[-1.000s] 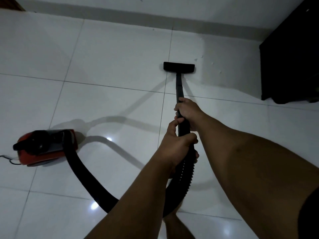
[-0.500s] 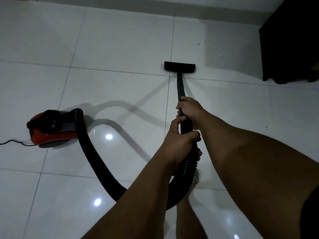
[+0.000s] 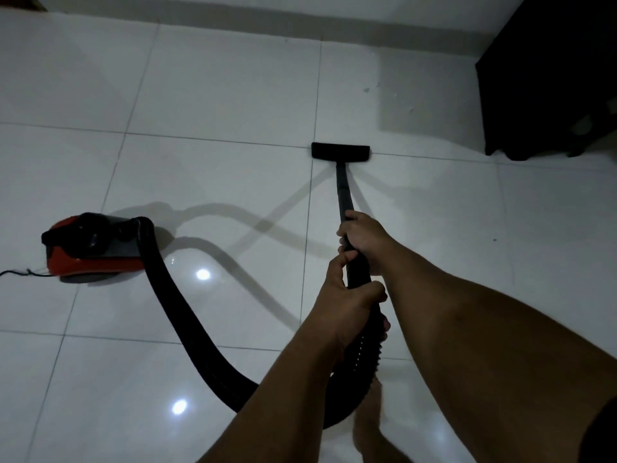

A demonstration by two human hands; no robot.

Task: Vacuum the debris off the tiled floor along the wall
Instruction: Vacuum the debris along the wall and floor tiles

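A black vacuum wand (image 3: 344, 192) runs from my hands down to a flat black floor nozzle (image 3: 340, 151) resting on a grout line of the white tiled floor (image 3: 217, 95). My right hand (image 3: 365, 237) grips the wand higher up the tube. My left hand (image 3: 344, 302) is closed on the wand where the ribbed black hose (image 3: 187, 332) begins. The hose curves left to a red and black canister vacuum (image 3: 93, 248). A few pale specks of debris (image 3: 366, 90) lie beyond the nozzle, toward the wall (image 3: 300, 5).
A dark cabinet (image 3: 547, 78) stands at the right against the wall. A grey skirting strip (image 3: 267, 30) runs along the wall base. A thin power cord (image 3: 15, 272) trails left from the canister. My bare foot (image 3: 370, 426) stands under the hose.
The nozzle has been drawn back from the wall by roughly a tile row. The canister sits further right in view and closer to me than a second ago.
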